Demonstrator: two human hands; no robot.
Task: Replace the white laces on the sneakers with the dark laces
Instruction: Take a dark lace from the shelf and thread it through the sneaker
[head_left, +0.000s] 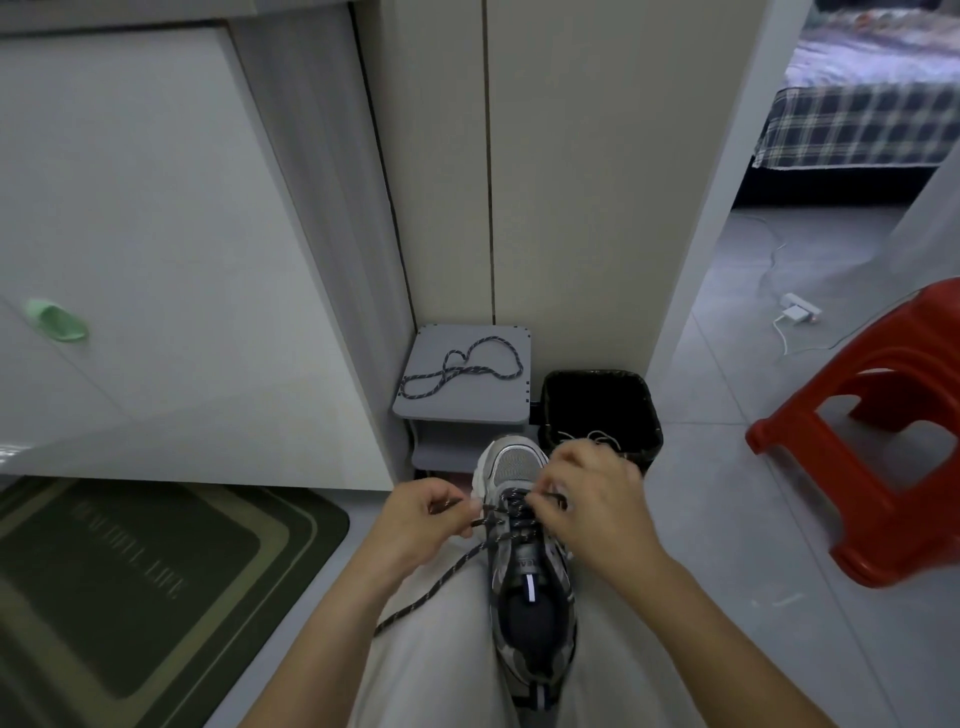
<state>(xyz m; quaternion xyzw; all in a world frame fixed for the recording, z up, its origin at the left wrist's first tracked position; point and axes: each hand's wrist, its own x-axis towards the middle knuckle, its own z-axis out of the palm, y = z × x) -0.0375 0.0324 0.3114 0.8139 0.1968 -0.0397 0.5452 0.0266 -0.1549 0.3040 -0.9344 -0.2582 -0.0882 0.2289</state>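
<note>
A grey and white sneaker (524, 587) rests between my knees, toe pointing away. A dark speckled lace (441, 577) crosses its lower eyelets, and its long end trails left over my trouser leg. My left hand (415, 525) pinches that lace near its tip at the shoe's left side. My right hand (592, 499) pinches the other end of the lace at the shoe's right eyelets. A second dark lace (462, 371) lies looped on the small grey stand (514, 405) ahead. White laces (597, 439) lie in the black bin (644, 410).
A red plastic stool (878, 441) stands on the tiled floor at the right. A green doormat (130, 587) lies at the left under white cabinet doors. A white power strip (800, 309) with cables lies in the doorway beyond.
</note>
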